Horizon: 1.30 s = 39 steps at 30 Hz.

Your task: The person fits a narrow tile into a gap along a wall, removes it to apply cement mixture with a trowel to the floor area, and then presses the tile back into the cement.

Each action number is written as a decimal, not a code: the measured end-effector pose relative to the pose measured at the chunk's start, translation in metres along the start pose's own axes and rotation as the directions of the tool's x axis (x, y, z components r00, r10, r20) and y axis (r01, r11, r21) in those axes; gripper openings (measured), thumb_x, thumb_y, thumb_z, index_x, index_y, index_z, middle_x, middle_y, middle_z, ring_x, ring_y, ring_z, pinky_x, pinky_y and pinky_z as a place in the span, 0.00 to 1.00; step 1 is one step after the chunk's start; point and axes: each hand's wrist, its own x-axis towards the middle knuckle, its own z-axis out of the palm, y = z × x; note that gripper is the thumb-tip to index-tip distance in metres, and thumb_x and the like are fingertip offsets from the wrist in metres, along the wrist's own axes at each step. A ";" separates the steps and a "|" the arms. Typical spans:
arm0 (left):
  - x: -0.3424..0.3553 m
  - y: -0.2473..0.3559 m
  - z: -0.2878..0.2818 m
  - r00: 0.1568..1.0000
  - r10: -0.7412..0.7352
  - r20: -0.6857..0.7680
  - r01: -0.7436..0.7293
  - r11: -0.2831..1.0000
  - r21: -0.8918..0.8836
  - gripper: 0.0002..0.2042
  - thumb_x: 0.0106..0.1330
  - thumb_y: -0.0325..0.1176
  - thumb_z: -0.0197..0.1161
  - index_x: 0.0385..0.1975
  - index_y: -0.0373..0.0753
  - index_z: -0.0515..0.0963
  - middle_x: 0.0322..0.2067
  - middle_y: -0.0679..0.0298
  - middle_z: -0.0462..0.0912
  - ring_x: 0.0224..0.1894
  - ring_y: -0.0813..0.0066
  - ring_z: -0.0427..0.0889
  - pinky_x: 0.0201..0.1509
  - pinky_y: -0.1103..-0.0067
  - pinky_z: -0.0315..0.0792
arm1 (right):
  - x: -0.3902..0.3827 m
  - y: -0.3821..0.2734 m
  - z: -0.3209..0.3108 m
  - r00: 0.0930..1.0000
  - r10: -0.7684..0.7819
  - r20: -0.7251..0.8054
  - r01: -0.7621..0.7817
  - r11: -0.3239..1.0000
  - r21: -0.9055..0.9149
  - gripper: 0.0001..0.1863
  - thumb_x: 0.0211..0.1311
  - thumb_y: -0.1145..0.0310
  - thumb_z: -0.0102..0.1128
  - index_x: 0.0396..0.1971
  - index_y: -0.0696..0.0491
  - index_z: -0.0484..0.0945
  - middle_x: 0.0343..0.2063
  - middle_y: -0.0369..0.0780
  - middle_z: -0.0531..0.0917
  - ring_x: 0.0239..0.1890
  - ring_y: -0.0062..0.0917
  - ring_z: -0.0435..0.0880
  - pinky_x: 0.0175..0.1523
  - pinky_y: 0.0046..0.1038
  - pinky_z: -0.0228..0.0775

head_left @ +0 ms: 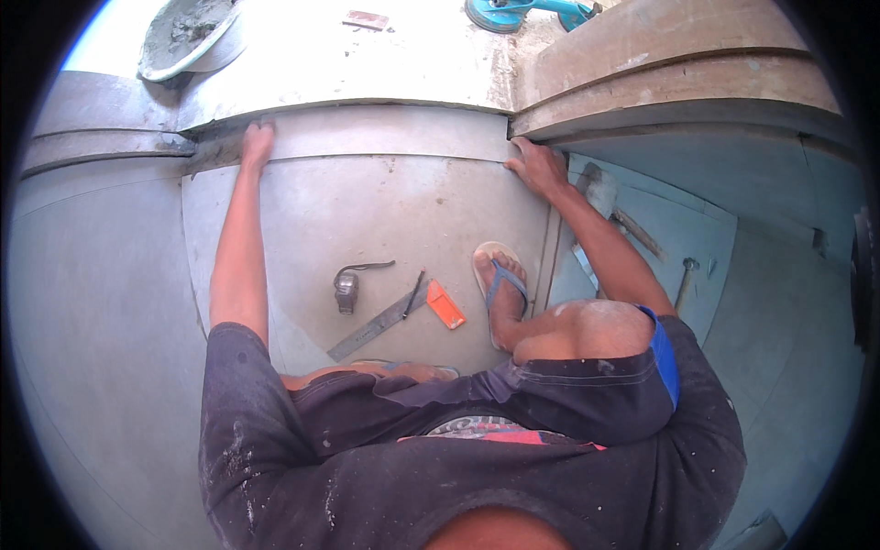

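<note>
A long pale tile strip (385, 130) spans the low step beneath the bright upper surface. At its left end my left hand (258, 141) has its fingers curled onto the tile. My right hand (533, 165) grips the strip’s right end. On the floor between my arms lie a tape measure (346, 293) with a black strap, a metal square (376, 325) with an orange handle (445, 303), and a dark pencil (413, 294). My sandalled right foot (504, 298) stands to their right.
A bucket of grey mortar (188, 32) and a teal suction lifter (495, 15) sit on the upper surface near a small reddish piece (365, 20). A mallet (600, 188) and another tool (684, 284) lie at right. Stepped ledges (660, 78) border both sides.
</note>
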 end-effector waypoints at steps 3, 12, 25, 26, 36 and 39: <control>-0.001 -0.004 0.000 1.000 0.021 -0.007 -0.021 0.998 -0.059 0.33 0.69 0.46 0.57 0.62 0.19 0.68 0.61 0.35 0.72 0.67 0.46 0.70 0.70 0.67 0.62 | -0.006 0.005 0.010 0.999 0.014 -0.049 -0.009 0.996 0.094 0.25 0.61 0.56 0.67 0.56 0.50 0.77 0.43 0.51 0.86 0.48 0.45 0.85 0.52 0.44 0.75; 0.006 -0.005 0.011 0.998 -0.021 0.058 0.027 0.994 -0.110 0.35 0.69 0.45 0.59 0.64 0.18 0.64 0.64 0.36 0.70 0.69 0.48 0.68 0.71 0.67 0.60 | -0.064 0.046 0.063 0.898 0.430 -0.092 -0.291 0.738 0.609 0.24 0.58 0.62 0.68 0.51 0.61 0.80 0.32 0.45 0.88 0.31 0.30 0.87 0.40 0.32 0.78; 0.001 -0.004 0.005 1.000 0.005 -0.020 -0.007 0.994 -0.113 0.29 0.70 0.44 0.58 0.58 0.21 0.72 0.56 0.40 0.79 0.61 0.52 0.76 0.65 0.68 0.65 | -0.039 0.045 0.050 0.821 0.465 0.331 -0.303 -0.135 0.943 0.11 0.63 0.75 0.62 0.44 0.60 0.80 0.33 0.39 0.85 0.29 0.21 0.82 0.33 0.21 0.78; 0.004 -0.007 0.003 0.999 0.007 -0.054 -0.013 0.994 -0.106 0.29 0.71 0.44 0.58 0.58 0.21 0.72 0.56 0.40 0.79 0.61 0.52 0.76 0.65 0.68 0.66 | -0.039 0.040 0.051 0.820 0.475 0.320 -0.283 -0.149 0.947 0.14 0.63 0.75 0.61 0.48 0.60 0.78 0.35 0.40 0.85 0.31 0.21 0.82 0.34 0.21 0.78; 0.008 -0.014 0.005 1.000 -0.010 -0.014 0.008 0.992 -0.125 0.26 0.72 0.44 0.57 0.54 0.23 0.74 0.52 0.41 0.81 0.57 0.52 0.79 0.62 0.67 0.67 | -0.051 0.036 0.053 0.838 0.444 0.317 -0.232 -0.236 0.944 0.29 0.63 0.79 0.58 0.66 0.60 0.64 0.49 0.42 0.83 0.42 0.23 0.83 0.45 0.25 0.79; 0.009 -0.019 0.006 1.000 0.012 -0.006 -0.012 0.989 -0.148 0.25 0.72 0.44 0.57 0.54 0.23 0.75 0.51 0.41 0.82 0.56 0.52 0.79 0.62 0.67 0.67 | -0.053 0.037 0.053 0.850 0.424 0.313 -0.233 -0.231 0.945 0.29 0.64 0.79 0.57 0.65 0.59 0.65 0.52 0.42 0.81 0.46 0.24 0.82 0.49 0.27 0.78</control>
